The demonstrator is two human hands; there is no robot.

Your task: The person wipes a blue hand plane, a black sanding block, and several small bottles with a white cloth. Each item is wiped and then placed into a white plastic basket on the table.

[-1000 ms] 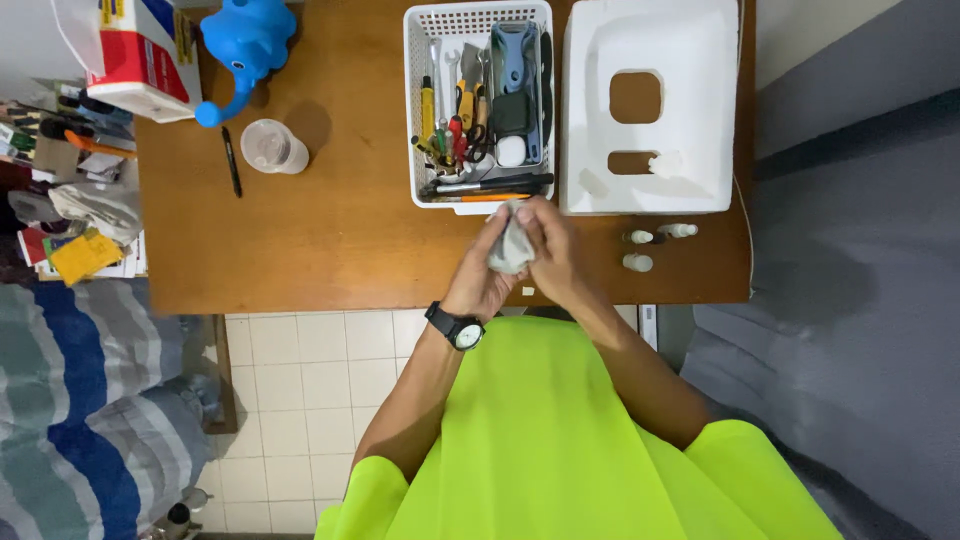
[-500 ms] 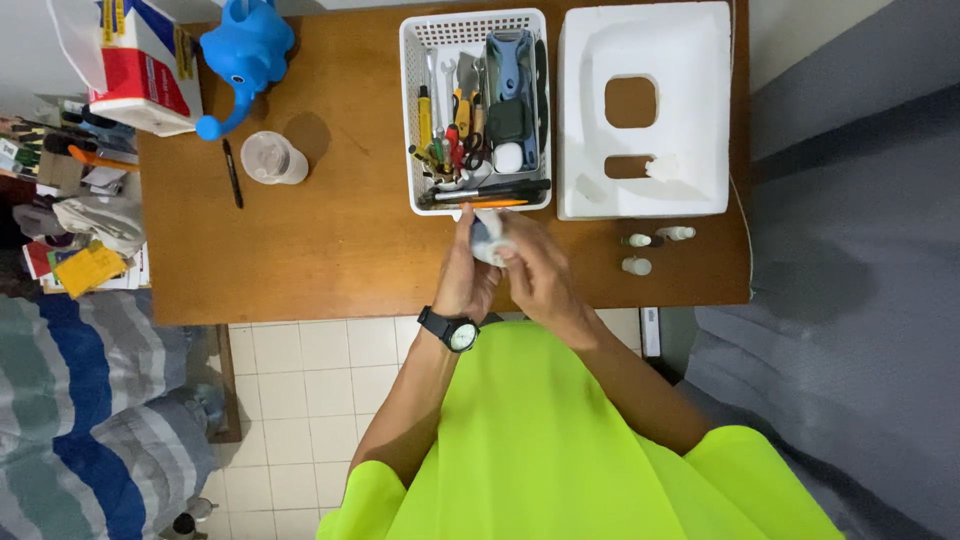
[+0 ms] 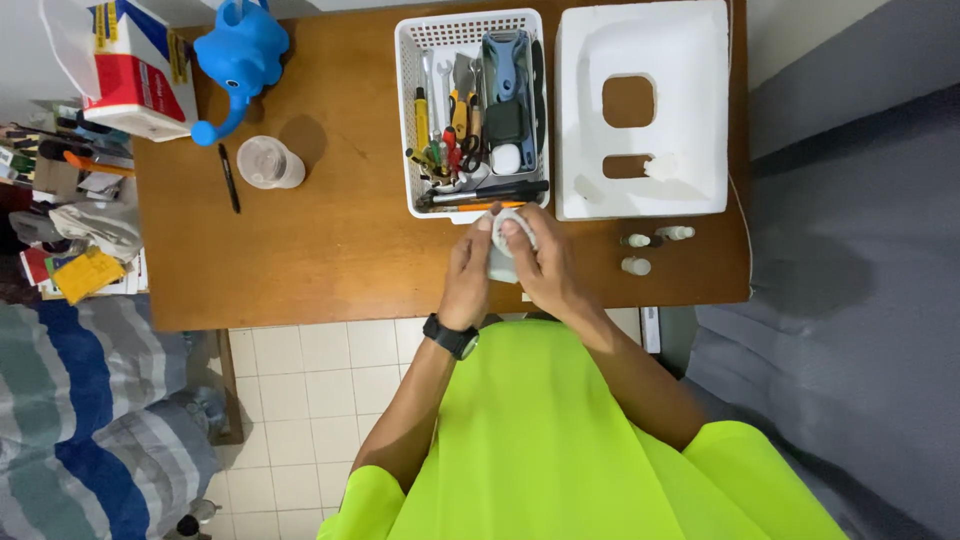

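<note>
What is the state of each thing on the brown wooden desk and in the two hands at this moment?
Small white-grey object: held between both hands, mostly hidden.
Left hand: closed on the object.
Right hand: closed on the object.
White plastic basket: upright, full of tools.
White foam tray: flat, cut-outs empty.
Clear plastic cup: upright.
Black pen: lying flat.

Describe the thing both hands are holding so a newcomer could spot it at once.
On the wooden table, look just in front of the white tool basket. There the left hand and right hand close around a small pale, crumpled wad, soft-looking, unlike the rigid little white bottles to its right.
</note>
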